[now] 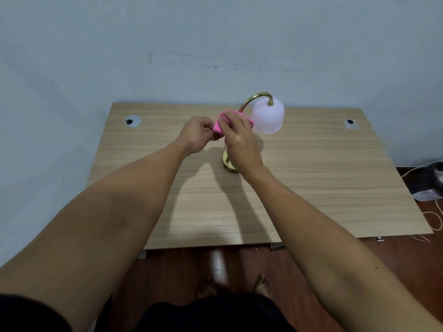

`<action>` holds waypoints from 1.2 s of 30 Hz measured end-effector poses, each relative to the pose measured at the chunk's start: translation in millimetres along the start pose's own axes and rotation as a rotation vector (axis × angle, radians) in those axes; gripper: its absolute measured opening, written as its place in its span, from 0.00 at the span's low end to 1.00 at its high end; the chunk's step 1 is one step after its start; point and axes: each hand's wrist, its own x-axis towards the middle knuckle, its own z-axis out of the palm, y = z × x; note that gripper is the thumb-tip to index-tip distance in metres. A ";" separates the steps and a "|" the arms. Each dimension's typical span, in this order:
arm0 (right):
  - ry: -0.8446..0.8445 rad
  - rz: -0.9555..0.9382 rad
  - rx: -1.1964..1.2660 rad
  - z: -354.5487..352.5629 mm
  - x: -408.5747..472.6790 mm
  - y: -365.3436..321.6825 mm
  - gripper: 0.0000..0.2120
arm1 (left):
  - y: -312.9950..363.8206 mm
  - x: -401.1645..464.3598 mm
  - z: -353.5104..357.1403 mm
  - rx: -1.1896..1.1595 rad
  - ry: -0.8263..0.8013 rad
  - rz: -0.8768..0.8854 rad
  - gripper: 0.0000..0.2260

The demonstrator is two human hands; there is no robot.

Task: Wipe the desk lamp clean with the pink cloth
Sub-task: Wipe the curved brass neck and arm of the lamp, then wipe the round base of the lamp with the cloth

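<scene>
The desk lamp (260,116) stands mid-desk, slightly toward one o'clock, its brass stem wrapped by the pink cloth (224,119). The right hand (239,140) is closed over the cloth; the left hand (197,136) pinches its nine-o'clock corner. Best to slide along the stem while steadying the base. The desk (311,176) offers open room all round, edges well apart.

A plain room in a home: a wood-grain desk (311,178) with cable grommets (132,121) stands against a scuffed pale wall (215,44), on glossy reddish wooden flooring (395,255), bare feet (206,287) below the hands.
</scene>
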 end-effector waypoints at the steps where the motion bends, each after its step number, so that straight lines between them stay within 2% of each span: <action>1: 0.028 0.053 0.013 -0.5 -3.3 0.1 0.26 | -1.0 -0.2 0.0 -0.013 -0.002 -0.003 0.03; 3: 0.049 0.131 0.046 -0.1 -7.0 -4.2 0.30 | -1.2 0.1 0.0 -0.036 0.004 -0.012 0.04; 9: 0.066 0.458 0.199 -4.2 -36.8 1.7 0.25 | 0.6 1.7 0.6 -0.011 0.014 -0.047 0.07; 11: 0.077 0.703 0.326 -6.4 -49.0 11.0 0.22 | 0.3 0.8 1.3 -0.017 0.026 -0.065 0.09; 14: 0.106 1.181 0.582 -13.3 -52.8 21.5 0.22 | -3.7 -2.4 4.7 -0.014 0.058 -0.089 0.11; 16: 0.115 1.314 0.648 -15.7 -55.5 32.8 0.21 | -11.1 -6.4 8.6 0.007 0.075 -0.113 0.14; 19: 0.116 1.343 0.673 -19.4 -60.4 46.5 0.20 | -23.7 -15.2 16.7 0.060 0.105 -0.169 0.19; 23: 0.116 1.400 0.679 -19.1 -67.5 64.2 0.16 | -29.9 -26.9 32.8 0.143 0.116 -0.233 0.21; 30: 0.136 1.411 0.461 -6.6 -67.5 106.5 0.07 | -50.0 -25.4 66.7 0.215 0.089 -0.352 0.23; 34: 0.173 1.423 0.414 -0.5 -54.8 125.6 0.12 | -65.2 -17.6 84.1 0.266 0.080 -0.387 0.26; 36: 0.075 1.376 0.376 4.3 -48.0 131.7 0.14 | -71.3 -12.8 92.8 0.304 0.073 -0.388 0.30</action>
